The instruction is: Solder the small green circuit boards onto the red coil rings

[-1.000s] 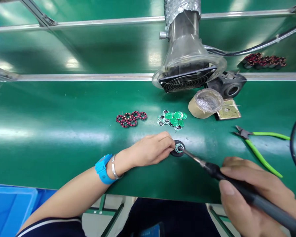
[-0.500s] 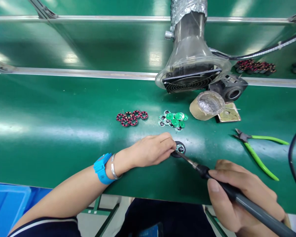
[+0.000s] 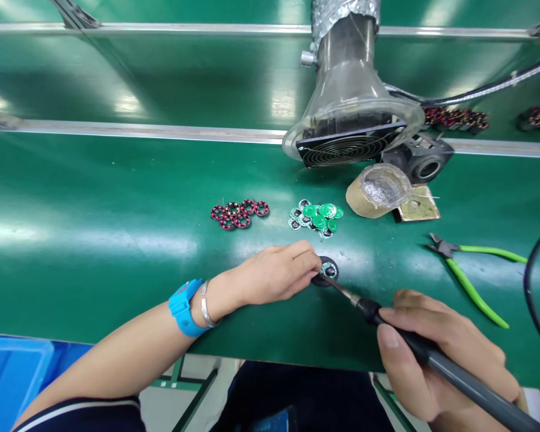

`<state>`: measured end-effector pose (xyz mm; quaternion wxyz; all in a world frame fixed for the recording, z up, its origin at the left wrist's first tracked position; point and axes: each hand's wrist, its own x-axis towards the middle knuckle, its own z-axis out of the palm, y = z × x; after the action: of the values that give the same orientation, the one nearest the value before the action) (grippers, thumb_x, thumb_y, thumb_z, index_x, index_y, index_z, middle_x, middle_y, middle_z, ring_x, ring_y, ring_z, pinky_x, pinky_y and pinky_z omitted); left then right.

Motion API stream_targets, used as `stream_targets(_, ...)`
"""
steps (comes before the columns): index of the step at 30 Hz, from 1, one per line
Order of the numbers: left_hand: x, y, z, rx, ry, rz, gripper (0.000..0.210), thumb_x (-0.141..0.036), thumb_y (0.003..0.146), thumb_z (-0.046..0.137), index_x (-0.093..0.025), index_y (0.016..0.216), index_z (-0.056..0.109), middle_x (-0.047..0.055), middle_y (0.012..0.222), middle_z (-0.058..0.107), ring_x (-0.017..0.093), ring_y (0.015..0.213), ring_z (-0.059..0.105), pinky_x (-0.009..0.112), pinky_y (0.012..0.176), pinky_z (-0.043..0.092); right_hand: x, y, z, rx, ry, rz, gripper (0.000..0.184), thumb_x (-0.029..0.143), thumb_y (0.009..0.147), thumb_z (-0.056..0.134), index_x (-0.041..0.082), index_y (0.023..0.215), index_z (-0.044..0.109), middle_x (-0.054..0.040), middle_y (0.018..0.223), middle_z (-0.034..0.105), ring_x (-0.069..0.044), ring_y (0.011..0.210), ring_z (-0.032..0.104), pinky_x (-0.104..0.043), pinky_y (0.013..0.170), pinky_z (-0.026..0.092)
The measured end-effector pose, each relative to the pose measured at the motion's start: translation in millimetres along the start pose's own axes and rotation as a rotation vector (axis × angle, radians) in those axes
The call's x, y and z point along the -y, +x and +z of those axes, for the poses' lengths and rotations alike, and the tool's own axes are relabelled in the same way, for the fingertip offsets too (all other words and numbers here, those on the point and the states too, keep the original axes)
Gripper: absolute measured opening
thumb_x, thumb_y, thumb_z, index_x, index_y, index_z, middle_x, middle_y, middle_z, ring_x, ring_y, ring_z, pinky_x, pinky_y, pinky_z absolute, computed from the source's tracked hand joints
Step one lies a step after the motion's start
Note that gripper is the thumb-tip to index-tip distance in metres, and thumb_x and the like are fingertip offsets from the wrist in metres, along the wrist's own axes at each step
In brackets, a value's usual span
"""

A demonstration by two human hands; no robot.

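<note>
My right hand point(image 3: 445, 354) is closed round the dark handle of a soldering iron point(image 3: 414, 343), which slants up and to the left. Its tip reaches a small round circuit board point(image 3: 330, 270) with a black part on it. That board lies in a round black holder point(image 3: 336, 278) on the bench. At the holder's left edge, the fingers of my left hand point(image 3: 281, 273) are pinched together close to the iron's tip. What they grip is hidden behind the fingers. Beyond the holder lies a pile of round circuit boards point(image 3: 327, 211), some green side up.
Red-and-black wound coils point(image 3: 242, 221) lie left of the boards. Green-handled cutters point(image 3: 461, 264) rest open at right. Behind stand a tape-wrapped pot point(image 3: 369, 201), a soldering iron stand point(image 3: 425, 162) and a low-hanging fume hood with fan point(image 3: 348, 144). More coils point(image 3: 459, 119) lie at the back right.
Both hands and the iron keep almost the same place at the board. The whole view has shifted very slightly.
</note>
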<state>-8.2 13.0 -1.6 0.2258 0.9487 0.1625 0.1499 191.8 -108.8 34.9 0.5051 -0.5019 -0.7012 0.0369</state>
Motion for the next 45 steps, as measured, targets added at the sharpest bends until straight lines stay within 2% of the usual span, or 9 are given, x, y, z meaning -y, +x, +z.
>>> stream_targets(22,-1.0,-0.5,0.0,0.000,0.022,-0.004,0.019,-0.024,0.100,0.038,-0.017,0.100,0.055,0.003,0.094,0.061,0.013,0.076,0.062,0.024,0.063,0.052,5.8,0.0,-3.5,0.032,-0.049,0.057,0.014,0.009,0.076,0.063,0.017,0.088,0.064,0.0016,0.066,0.061,-0.015,0.062,0.063,-0.031,0.052,0.051)
stream_targets(27,-1.2,-0.3,0.1,0.000,0.025,-0.009,0.020,-0.024,0.100,0.037,-0.017,0.100,0.056,0.003,0.094,0.062,0.013,0.075,0.062,0.025,0.062,0.053,7.0,0.9,-5.5,0.044,-0.089,0.150,0.013,0.010,0.077,0.062,0.018,0.087,0.063,0.0014,0.069,0.062,-0.016,0.066,0.065,-0.032,0.057,0.052)
stream_targets(31,-1.5,-0.4,-0.2,0.014,0.037,-0.017,0.021,-0.024,0.100,0.037,-0.017,0.100,0.056,0.004,0.095,0.061,0.012,0.074,0.061,0.025,0.062,0.052,7.3,1.9,-9.2,0.003,-0.025,0.096,0.018,0.010,0.075,0.063,0.018,0.091,0.064,0.0011,0.070,0.063,-0.017,0.062,0.064,-0.034,0.056,0.052)
stream_targets(36,-1.9,-0.1,-2.2,0.042,0.023,-0.031,0.023,-0.024,0.100,0.035,-0.017,0.099,0.057,0.005,0.095,0.062,0.012,0.076,0.061,0.024,0.064,0.052,17.9,1.1,-13.3,0.021,-0.056,0.338,0.019,0.011,0.078,0.063,0.021,0.094,0.062,-0.0011,0.078,0.063,-0.020,0.077,0.066,-0.036,0.065,0.054)
stream_targets(38,-1.7,0.0,-2.5,0.033,0.012,-0.024,0.021,-0.023,0.100,0.036,-0.017,0.099,0.057,0.004,0.094,0.062,0.013,0.076,0.061,0.024,0.065,0.053,16.7,0.1,-11.4,-0.010,-0.025,0.305,0.016,0.011,0.079,0.063,0.020,0.092,0.062,-0.0006,0.075,0.062,-0.019,0.072,0.065,-0.035,0.061,0.053)
stream_targets(42,-1.1,-0.3,-2.2,0.008,0.002,-0.008,0.018,-0.023,0.099,0.039,-0.017,0.098,0.056,0.004,0.093,0.062,0.013,0.077,0.061,0.025,0.066,0.053,1.3,-3.6,-3.4,-0.013,0.104,0.084,0.021,0.007,0.073,0.062,0.014,0.092,0.064,0.0002,0.069,0.059,-0.014,0.058,0.059,-0.031,0.052,0.050)
stream_targets(45,-1.4,-0.5,-2.3,0.007,0.004,-0.010,0.017,-0.023,0.099,0.039,-0.017,0.099,0.056,0.004,0.094,0.062,0.013,0.077,0.060,0.024,0.065,0.052,-7.4,-7.1,0.7,-0.021,0.124,0.037,0.025,0.005,0.072,0.062,0.014,0.095,0.065,0.0001,0.070,0.059,-0.013,0.057,0.058,-0.030,0.049,0.050)
